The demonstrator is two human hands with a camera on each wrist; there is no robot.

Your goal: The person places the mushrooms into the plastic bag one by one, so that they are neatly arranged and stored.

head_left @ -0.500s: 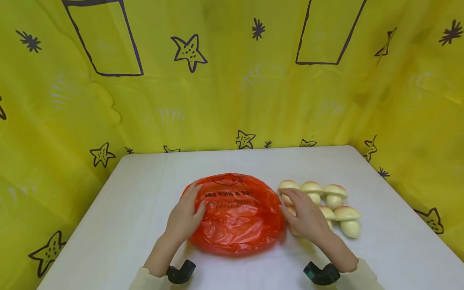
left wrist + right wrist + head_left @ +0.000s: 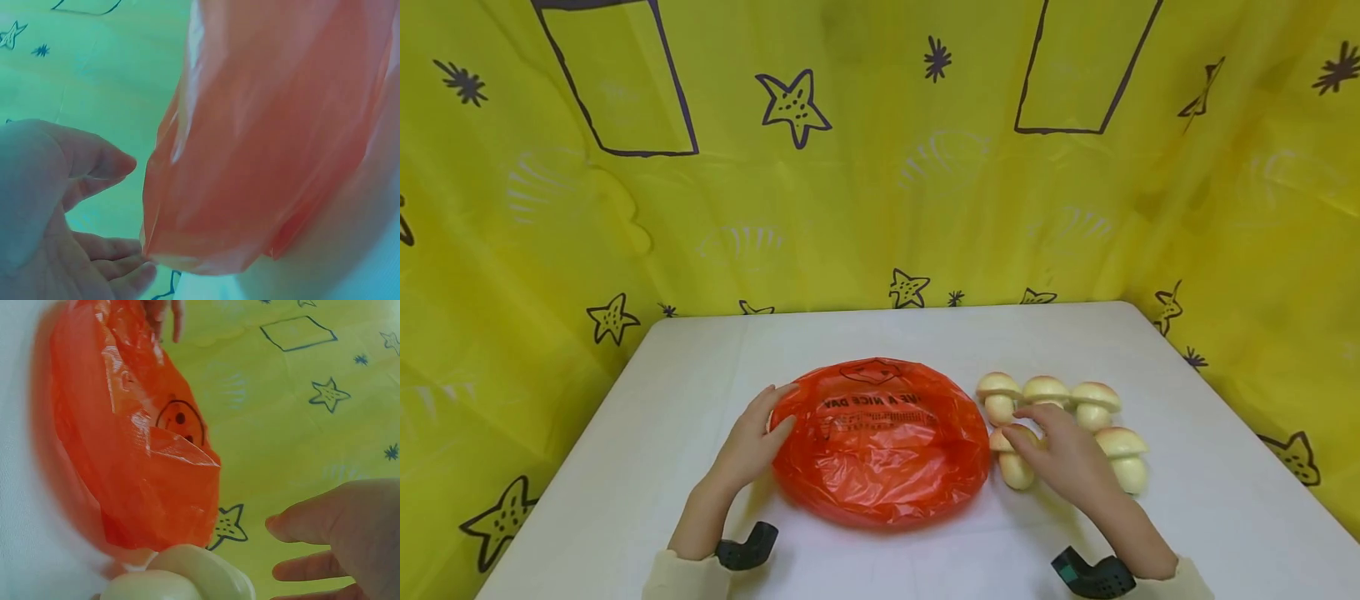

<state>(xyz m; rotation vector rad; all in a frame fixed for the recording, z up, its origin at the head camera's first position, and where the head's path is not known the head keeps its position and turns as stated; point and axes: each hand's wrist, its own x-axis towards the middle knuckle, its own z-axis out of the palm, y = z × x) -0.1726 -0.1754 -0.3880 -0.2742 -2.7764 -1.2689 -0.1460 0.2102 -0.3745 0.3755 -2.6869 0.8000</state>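
A red plastic bag (image 2: pixel 880 467) with dark printed lettering stands on the table, its mouth spread wide. At its left rim is my left hand (image 2: pixel 747 446); the fingers are loosely bent, with fingertips at the bag's edge, and in the left wrist view the thumb is apart from the plastic. To the right of the bag, several cream mushroom-shaped pieces (image 2: pixel 1093 404) with browned caps sit in two rows. My right hand (image 2: pixel 1071 454) hovers over the front row, thumb and fingers apart, hiding part of it. In the right wrist view nothing is between its fingers.
The white table (image 2: pixel 692 367) reaches back to a yellow cloth backdrop (image 2: pixel 850 208) with drawn stars. Yellow cloth also hangs along both sides. Each wrist wears a black device, such as the left wrist camera (image 2: pixel 748 548).
My left hand has drawn outward to the left from inside the bag's rim. My right hand has moved right, away from the bag and further over the front-row mushrooms.
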